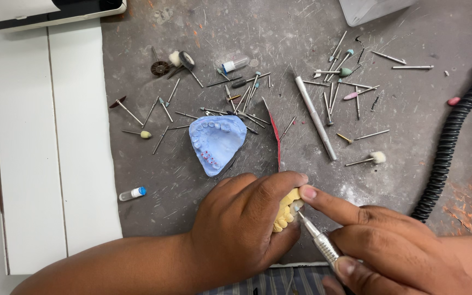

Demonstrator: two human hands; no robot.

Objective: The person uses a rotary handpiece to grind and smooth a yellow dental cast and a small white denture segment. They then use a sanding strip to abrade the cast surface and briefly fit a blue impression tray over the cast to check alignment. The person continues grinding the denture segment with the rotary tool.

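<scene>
The grey mat [154, 180], scuffed and scratched all over, carries everything; the work sits at its 6 o'clock edge. There the left hand [241, 229] is closed round a yellow cast [286, 210], a stone-like dental model with lumpy tooth shapes, only its right end showing past the fingers. The right hand [389, 240] grips a slim metal handpiece [318, 240] like a pen, forefinger stretched along it, with the tip [298, 210] touching the cast's teeth.

Done well, I judge, this wants the cast held dead firm, the forefinger braced near the tip, light passes, and the left thumb kept out of the bur's path.

At 12 o'clock from the hands lies a blue cast [217, 143], matte and arch-shaped, with small red marks on its teeth. A black coiled cord [449, 142] runs down the 3 o'clock side. A long steel rod [316, 117] lies at 1 o'clock among scattered burs [350, 87], thin shanks with felt, rubber and stone heads. A small vial [132, 193] with a blue cap rests at 9 o'clock.
</scene>
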